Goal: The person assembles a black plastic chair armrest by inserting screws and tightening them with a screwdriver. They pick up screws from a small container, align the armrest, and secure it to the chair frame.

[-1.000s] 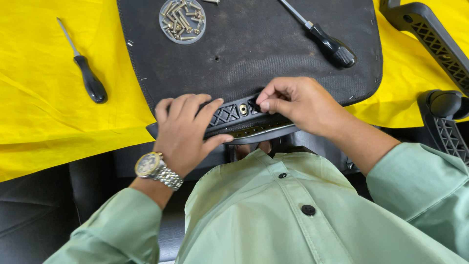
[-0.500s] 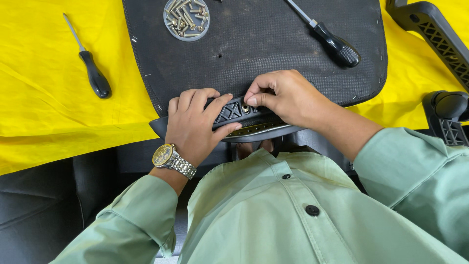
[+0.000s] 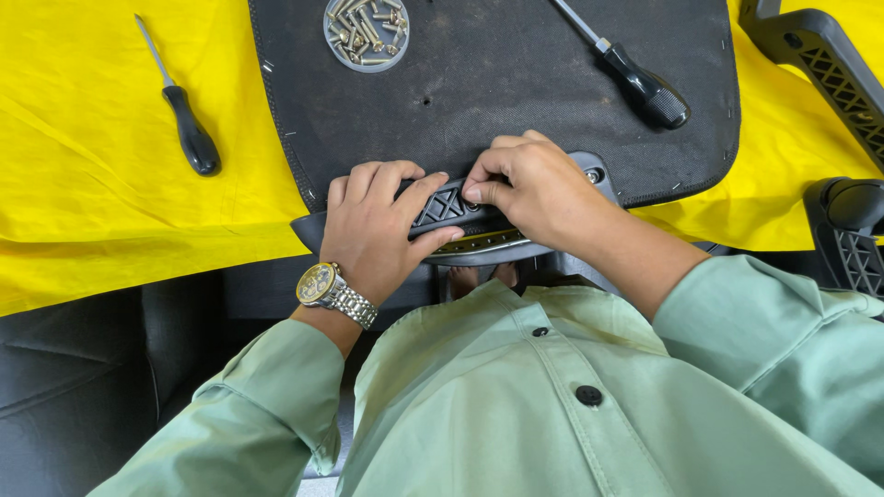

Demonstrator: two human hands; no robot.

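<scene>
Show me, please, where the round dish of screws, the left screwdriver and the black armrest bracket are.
round dish of screws [image 3: 366,33]: head view, on the heaped screws.
left screwdriver [image 3: 191,138]: head view, on its black handle.
black armrest bracket [image 3: 444,206]: head view, on its ribbed face.

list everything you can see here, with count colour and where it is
armrest bracket: 1, black ribbed plastic, near edge of the seat base, under both hands
seat base: 1, black fabric-covered panel, top centre, lying on the yellow cloth
dish of screws: 1, clear round dish with silver and brass screws, on the seat base at the top
screwdrivers: 2, black handles; one on the yellow cloth at left, one on the seat base at upper right
yellow cloth: 1, covers the work surface
armrests: 2, black, right edge; one at top, one lower
wristwatch: 1, silver and gold, left wrist
shirt: 1, pale green, buttoned
left hand: grips the bracket
right hand: fingertips pinch at the bracket's middle
</scene>
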